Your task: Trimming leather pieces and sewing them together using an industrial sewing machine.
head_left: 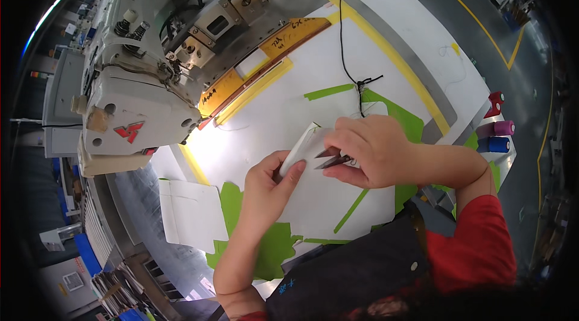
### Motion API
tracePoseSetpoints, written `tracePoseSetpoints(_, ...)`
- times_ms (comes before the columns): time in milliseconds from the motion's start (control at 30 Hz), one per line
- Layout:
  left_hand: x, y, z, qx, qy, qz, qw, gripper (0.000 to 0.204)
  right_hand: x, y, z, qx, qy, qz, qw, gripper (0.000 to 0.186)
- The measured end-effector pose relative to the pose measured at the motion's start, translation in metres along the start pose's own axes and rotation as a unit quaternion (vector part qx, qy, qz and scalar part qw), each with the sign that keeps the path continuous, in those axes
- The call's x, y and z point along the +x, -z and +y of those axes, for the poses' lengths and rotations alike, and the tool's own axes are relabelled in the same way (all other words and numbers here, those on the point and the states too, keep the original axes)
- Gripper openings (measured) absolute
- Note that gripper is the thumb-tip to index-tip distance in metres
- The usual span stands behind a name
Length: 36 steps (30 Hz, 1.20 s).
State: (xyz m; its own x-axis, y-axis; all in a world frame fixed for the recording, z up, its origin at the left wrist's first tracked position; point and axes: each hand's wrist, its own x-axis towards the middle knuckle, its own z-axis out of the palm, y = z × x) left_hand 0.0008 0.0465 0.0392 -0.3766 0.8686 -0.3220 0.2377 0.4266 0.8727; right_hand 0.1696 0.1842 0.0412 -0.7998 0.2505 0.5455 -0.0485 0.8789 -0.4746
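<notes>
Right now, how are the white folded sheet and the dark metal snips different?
The white folded sheet is broad; the dark metal snips are narrow and pointed. The sheet is bent over; the snips' blades stand apart. The left grip holds the sheet, the right grip the snips.

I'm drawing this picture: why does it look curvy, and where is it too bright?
Head view: the fisheye lens bends edges, like the yellow floor line; head view: glare washes out part of the white work surface near the sewing machine, while the left hand and right hand show clearly.
</notes>
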Motion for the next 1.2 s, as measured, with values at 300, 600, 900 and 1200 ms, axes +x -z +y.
tracePoseSetpoints(300,-0.001,0.001,-0.005,-0.13,0.03,-0.062,0.989,0.023,-0.008,-0.024,0.006,-0.073,-0.019,-0.083,0.994,0.033)
tracePoseSetpoints(600,-0.006,0.004,-0.003,-0.154,0.04,-0.077,0.984,0.023,-0.009,-0.027,0.009,-0.077,-0.023,-0.094,0.992,0.035)
tracePoseSetpoints(900,-0.005,0.002,-0.006,-0.092,0.038,-0.076,0.992,0.017,-0.009,-0.03,0.009,-0.067,-0.022,-0.1,0.993,0.03)
tracePoseSetpoints(1200,-0.007,0.004,0.005,0.001,-0.003,-0.075,0.997,0.014,-0.01,-0.034,0.006,0.027,-0.048,-0.115,0.992,0.025)
